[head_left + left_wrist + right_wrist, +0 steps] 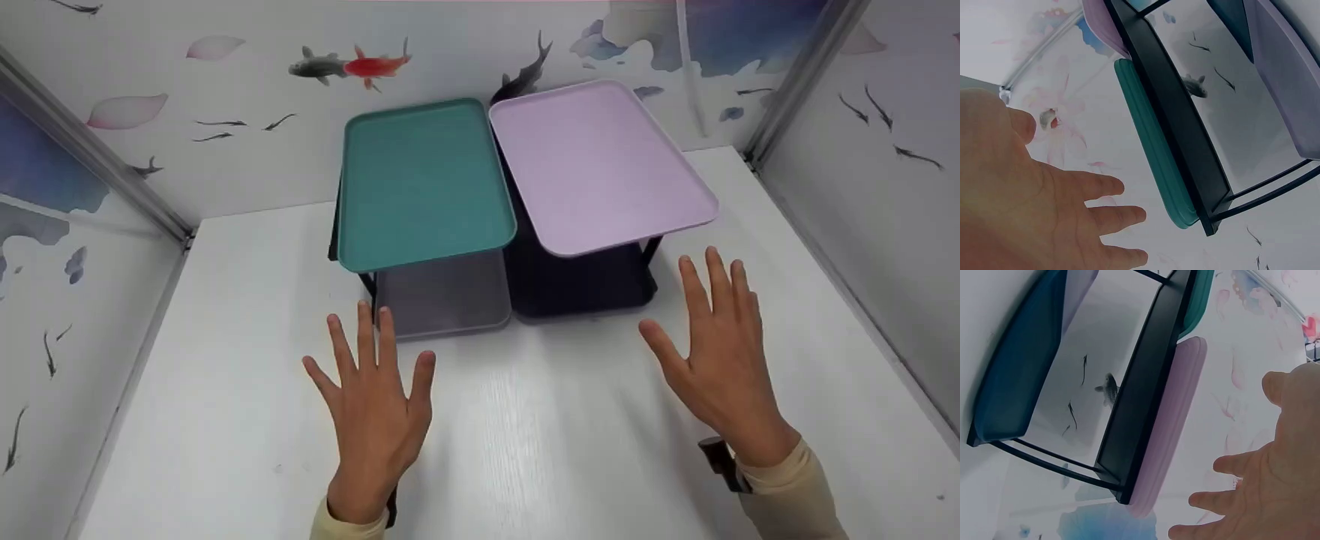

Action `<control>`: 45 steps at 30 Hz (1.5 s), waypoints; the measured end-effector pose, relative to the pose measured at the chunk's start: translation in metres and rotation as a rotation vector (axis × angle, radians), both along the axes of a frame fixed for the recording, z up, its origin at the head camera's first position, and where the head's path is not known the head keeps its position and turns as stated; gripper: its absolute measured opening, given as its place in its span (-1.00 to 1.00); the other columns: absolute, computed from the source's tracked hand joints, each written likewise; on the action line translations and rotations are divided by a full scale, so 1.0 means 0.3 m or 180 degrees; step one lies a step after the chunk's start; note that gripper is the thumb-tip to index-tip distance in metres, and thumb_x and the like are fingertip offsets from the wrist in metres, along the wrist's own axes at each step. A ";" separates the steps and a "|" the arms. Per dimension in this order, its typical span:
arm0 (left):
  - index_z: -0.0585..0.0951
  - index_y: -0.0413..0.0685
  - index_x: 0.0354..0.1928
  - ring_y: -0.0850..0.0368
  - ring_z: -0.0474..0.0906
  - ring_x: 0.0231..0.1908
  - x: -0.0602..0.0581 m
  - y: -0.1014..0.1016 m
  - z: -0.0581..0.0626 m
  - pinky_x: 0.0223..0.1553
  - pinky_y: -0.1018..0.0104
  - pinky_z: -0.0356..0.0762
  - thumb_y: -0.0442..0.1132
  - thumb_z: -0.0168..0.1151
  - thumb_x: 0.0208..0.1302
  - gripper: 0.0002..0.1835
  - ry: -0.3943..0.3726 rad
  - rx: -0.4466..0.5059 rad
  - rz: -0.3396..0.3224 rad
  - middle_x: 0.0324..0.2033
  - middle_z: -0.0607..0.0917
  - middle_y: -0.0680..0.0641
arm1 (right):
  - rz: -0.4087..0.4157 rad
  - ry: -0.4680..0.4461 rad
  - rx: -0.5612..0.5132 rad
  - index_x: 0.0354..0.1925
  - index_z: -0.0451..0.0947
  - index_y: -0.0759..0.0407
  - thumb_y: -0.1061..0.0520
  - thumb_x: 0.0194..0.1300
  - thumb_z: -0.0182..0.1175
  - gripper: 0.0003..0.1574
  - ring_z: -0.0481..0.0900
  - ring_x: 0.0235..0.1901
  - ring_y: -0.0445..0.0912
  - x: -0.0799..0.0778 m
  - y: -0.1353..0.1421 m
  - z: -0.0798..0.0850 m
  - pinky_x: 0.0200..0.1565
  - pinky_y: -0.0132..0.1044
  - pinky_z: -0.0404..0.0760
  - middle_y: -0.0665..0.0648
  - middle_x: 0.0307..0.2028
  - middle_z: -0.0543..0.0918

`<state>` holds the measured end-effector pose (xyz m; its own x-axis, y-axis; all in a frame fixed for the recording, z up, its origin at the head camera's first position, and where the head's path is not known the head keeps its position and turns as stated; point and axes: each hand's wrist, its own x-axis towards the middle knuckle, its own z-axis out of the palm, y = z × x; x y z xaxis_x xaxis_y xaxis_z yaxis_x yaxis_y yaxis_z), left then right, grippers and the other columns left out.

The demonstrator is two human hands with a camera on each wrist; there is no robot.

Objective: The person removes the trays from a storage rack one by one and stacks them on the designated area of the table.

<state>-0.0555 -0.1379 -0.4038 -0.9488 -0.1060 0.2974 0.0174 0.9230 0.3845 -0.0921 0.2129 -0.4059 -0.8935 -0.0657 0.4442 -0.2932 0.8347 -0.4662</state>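
A green tray (427,184) and a lilac tray (600,165) lie side by side on the upper level of a black rack (1140,382). Below them are a greyish tray (446,296) on the left and a dark blue tray (1022,360) on the right, both partly hidden from above. My left hand (375,420), fingers spread, hovers in front of the greyish tray and holds nothing. To the right, my right hand (724,367) is likewise spread and free, in front of the lilac tray's near corner. Neither hand visibly touches a tray.
The rack stands on a white table (225,360), close to the back wall (247,165). Printed fish and petals cover the wall panels. Metal corner posts (97,150) rise at both sides. A dark strap device (724,461) sits at my right wrist.
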 end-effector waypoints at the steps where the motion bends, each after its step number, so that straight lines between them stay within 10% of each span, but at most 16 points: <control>1: 0.18 -0.10 0.59 -0.28 -0.36 0.61 -0.002 0.000 0.000 0.40 -0.53 -0.55 0.31 -0.09 0.52 -0.17 -0.0002 0.0005 -0.0003 0.62 0.03 -0.17 | 0.0003 0.0000 -0.0001 0.61 0.06 0.13 -0.22 0.45 0.21 0.01 -0.23 0.60 0.31 0.001 -0.002 -0.001 0.47 0.43 -0.17 0.31 0.61 -0.03; 13: 0.15 -0.12 0.60 -0.22 -0.36 0.62 -0.017 0.001 0.003 0.43 -0.50 -0.49 0.29 -0.09 0.53 -0.17 -0.0169 0.0178 -0.0026 0.62 0.04 -0.16 | 0.0106 -0.0125 -0.0294 0.61 0.04 0.17 -0.13 0.50 0.19 -0.05 -0.07 0.56 0.33 0.002 -0.010 -0.008 0.47 0.36 -0.02 0.32 0.60 0.00; 21: 0.24 -0.17 0.56 -0.11 -0.12 0.61 -0.056 -0.055 0.047 0.53 -0.30 -0.18 0.13 -0.07 0.59 -0.30 0.0308 0.1312 -0.0040 0.54 0.26 -0.16 | 0.0053 -0.0465 -0.1295 0.63 -0.03 0.04 -0.11 0.59 0.04 -0.16 0.34 0.38 0.26 -0.038 0.030 0.050 0.33 0.28 0.33 0.23 0.46 0.28; 32: 0.30 -0.21 0.50 0.02 0.17 0.51 -0.160 -0.155 0.081 0.53 -0.02 0.10 -0.10 -0.13 0.64 -0.46 0.1127 0.2785 0.0042 0.47 0.35 -0.15 | -0.0099 -0.0618 -0.2391 0.60 -0.11 -0.01 -0.18 0.61 -0.09 -0.20 0.64 0.03 -0.20 -0.141 0.072 0.063 0.06 -0.50 0.58 0.00 0.19 0.31; 45: 0.24 -0.13 0.53 0.03 0.24 0.46 -0.299 -0.220 0.059 0.51 0.01 0.15 0.03 -0.24 0.66 -0.42 0.0922 0.3883 0.0216 0.42 0.39 -0.08 | 0.0187 -0.0969 -0.3957 0.61 -0.32 0.00 -0.18 0.57 0.01 -0.02 0.66 0.01 -0.02 -0.240 0.061 0.054 0.05 -0.34 0.68 0.16 0.32 0.05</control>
<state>-0.1454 -0.2039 -0.3861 -0.8470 -0.5045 0.1676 0.2102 -0.0282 0.9773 -0.1640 0.2313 -0.3896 -0.9793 0.2017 0.0142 -0.0592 -0.2192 -0.9739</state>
